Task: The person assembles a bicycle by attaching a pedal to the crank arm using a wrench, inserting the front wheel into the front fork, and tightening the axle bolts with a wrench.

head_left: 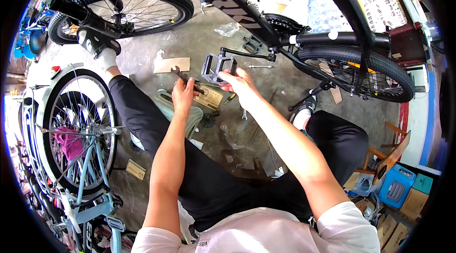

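My left hand (183, 95) is closed round an open-end wrench (180, 75), its jaw pointing up and away from me. To the right of it, my right hand (241, 85) grips the near edge of a grey bicycle pedal (207, 68) with open cut-outs. The pedal sits at the end of a black crank arm (247, 55), which runs right to the chainring area of a black bicycle frame (237, 3). Wrench and pedal are apart. Beyond the crank arm, a second, dark pedal (252, 44) shows. Fingertips under the right-hand pedal are partly hidden.
The bicycle's front wheel (183, 8) is at the far left, its rear wheel (403, 75) at the right. On the floor lie cardboard (172, 65), a small box (209, 97), a screwdriver (230, 97) and another wrench (244, 114). A light-blue bicycle (90, 212) stands left; a blue stool (398, 185) right.
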### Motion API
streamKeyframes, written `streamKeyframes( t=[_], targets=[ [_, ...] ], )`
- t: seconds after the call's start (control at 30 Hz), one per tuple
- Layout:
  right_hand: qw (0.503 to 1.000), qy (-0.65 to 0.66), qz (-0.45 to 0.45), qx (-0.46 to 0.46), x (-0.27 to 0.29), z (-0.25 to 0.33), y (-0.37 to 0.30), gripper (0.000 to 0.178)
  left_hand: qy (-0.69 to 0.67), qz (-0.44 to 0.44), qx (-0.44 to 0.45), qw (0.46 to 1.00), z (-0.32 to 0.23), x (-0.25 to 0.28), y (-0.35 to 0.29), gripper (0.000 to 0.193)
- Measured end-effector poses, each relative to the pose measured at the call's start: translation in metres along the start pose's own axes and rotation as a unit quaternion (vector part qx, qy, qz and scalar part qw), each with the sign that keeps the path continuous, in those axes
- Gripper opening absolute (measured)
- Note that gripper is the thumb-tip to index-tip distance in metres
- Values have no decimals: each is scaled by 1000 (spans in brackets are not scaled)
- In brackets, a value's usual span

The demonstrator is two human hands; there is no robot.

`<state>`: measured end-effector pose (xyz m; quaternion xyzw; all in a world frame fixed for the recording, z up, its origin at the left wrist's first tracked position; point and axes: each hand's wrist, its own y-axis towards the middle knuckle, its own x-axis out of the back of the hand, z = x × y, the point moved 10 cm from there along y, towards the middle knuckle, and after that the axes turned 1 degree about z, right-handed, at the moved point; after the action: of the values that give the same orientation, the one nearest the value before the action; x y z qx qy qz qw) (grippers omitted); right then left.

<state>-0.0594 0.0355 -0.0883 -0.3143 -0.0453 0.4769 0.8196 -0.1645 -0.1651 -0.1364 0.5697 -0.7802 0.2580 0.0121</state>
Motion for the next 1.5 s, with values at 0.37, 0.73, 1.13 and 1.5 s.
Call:
streamKeyframes(
  t=[0.37, 0.73, 1.13, 1.5],
  targets=[
    [980, -191, 53, 12, 68, 122, -134, 29, 142, 39, -48, 988, 25, -11, -10, 28],
    [737, -509, 93, 435, 19, 180, -217, 22, 97, 99, -35, 990, 16, -57, -56, 30],
    [947, -23, 155, 280, 70, 209, -199, 38, -59, 124, 147, 979, 70, -92, -124, 24],
    [988, 30, 137, -69, 78, 86, -112, 41, -24, 135, 149, 979, 80, -96, -130, 24]
  ],
)
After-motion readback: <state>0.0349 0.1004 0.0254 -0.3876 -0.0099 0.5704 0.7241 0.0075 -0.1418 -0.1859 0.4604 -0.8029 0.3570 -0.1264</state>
